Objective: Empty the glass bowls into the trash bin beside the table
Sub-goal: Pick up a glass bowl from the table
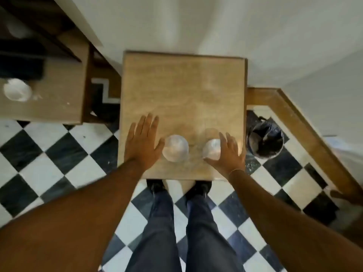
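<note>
Two small glass bowls stand near the front edge of a square wooden table. The left bowl holds something whitish. The right bowl looks the same and is partly covered by fingers. My left hand lies flat and open on the table, its thumb at the left bowl's side. My right hand is spread open against the right side of the right bowl, not closed around it. A round trash bin with a dark liner stands on the floor just right of the table.
A second wooden table at the left carries another whitish bowl and a dark object. The floor is black-and-white checkered tile. A wooden skirting runs along the right wall. My legs and shoes are at the table's front edge.
</note>
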Tool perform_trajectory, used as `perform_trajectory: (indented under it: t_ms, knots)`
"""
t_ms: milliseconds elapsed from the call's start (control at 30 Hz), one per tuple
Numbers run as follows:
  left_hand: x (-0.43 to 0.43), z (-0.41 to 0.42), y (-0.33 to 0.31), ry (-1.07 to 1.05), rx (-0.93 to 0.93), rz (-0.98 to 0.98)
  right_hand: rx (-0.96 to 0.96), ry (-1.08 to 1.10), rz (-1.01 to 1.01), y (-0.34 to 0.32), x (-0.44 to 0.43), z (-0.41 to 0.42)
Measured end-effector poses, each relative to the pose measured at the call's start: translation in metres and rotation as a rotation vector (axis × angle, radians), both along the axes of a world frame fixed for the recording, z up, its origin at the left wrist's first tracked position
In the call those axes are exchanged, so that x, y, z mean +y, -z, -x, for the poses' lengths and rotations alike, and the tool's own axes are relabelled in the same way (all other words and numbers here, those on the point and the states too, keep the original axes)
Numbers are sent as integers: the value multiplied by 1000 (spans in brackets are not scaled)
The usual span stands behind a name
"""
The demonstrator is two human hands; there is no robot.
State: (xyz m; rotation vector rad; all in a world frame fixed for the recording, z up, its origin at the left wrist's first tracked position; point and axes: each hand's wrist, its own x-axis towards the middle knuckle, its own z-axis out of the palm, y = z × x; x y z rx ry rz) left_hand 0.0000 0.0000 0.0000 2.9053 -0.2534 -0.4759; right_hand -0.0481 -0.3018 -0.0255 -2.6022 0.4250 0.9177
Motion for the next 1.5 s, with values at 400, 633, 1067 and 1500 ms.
perform_trajectory:
  t_ms: [400, 633, 1067, 1500]
  knots:
    - [-8, 44, 108, -97, 104, -28, -213, 120, 21, 114, -4, 29]
    - [-53, 26, 87, -1, -56, 175, -382, 85, -77, 102, -8, 38]
    - [-129, 0, 83, -54, 252, 377, -526, 177, -390, 62, 1, 37]
    - [-184, -8, 59, 169, 176, 509, 311, 1357, -1448, 40, -90, 31]
